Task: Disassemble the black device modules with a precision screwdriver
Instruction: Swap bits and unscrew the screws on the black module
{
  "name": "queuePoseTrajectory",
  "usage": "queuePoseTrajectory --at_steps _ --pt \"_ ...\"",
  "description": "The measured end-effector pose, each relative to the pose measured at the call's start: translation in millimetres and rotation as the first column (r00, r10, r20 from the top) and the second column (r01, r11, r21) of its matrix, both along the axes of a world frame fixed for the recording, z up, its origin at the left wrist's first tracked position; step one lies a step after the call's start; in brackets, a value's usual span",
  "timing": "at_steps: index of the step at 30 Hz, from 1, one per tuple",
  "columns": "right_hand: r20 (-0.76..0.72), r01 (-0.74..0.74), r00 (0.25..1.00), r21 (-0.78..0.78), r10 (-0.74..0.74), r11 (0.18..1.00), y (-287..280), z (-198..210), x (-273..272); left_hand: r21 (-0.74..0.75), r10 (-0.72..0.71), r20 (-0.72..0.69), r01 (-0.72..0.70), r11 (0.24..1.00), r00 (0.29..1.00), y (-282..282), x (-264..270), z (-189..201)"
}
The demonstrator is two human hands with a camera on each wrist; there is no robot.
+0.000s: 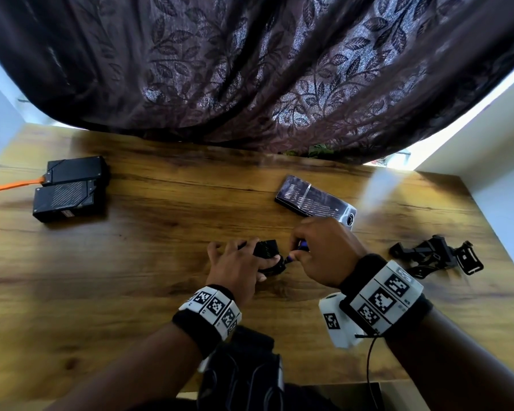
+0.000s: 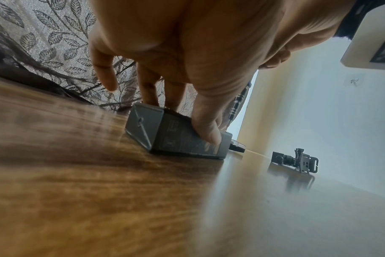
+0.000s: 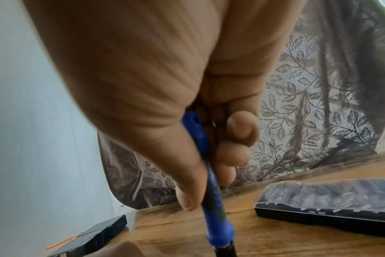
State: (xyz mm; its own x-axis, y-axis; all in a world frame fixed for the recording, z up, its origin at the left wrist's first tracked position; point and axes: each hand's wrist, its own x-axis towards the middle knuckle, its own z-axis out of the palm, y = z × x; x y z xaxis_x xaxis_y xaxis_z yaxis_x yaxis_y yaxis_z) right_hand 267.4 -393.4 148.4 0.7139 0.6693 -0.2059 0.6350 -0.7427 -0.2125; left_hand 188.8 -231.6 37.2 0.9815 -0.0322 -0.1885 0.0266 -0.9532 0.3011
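A small black module point(image 1: 268, 253) point(image 2: 178, 137) lies on the wooden table point(image 1: 149, 262) at the centre. My left hand point(image 1: 238, 262) point(image 2: 187, 107) grips it, fingers on its far side and thumb point(image 2: 205, 128) pressed on its near face. My right hand point(image 1: 318, 250) point(image 3: 209, 165) grips a blue and black precision screwdriver point(image 3: 213, 194) point(image 1: 293, 256), thumb and curled fingers round the handle, tip pointing down toward the module's right end. The tip itself is hidden.
Two larger black modules point(image 1: 70, 188) point(image 3: 92, 238) with an orange cable point(image 1: 9, 185) sit at the far left. A clear-lidded bit case point(image 1: 315, 201) point(image 3: 332, 207) lies behind my right hand. A black clip mount point(image 1: 439, 255) point(image 2: 297, 160) rests at the right. A dark curtain point(image 1: 250, 69) hangs behind.
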Motion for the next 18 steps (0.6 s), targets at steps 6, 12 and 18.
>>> queuePoseTrajectory --at_steps 6,12,18 --pt "0.002 0.018 1.000 0.016 -0.018 1.000 3.9 -2.1 1.8 0.004 -0.007 -0.011 0.007 1.000 1.000 0.2 0.7 -0.1" --pt "-0.001 0.145 0.989 0.066 -0.145 0.987 1.1 -8.4 -1.2 0.014 -0.016 -0.002 0.016 1.000 1.000 0.3 -1.0 1.3" --pt "-0.010 0.164 0.986 0.048 -0.164 0.985 4.4 -7.6 0.1 0.003 -0.023 0.000 0.023 1.000 1.000 1.6 -0.3 -0.2"
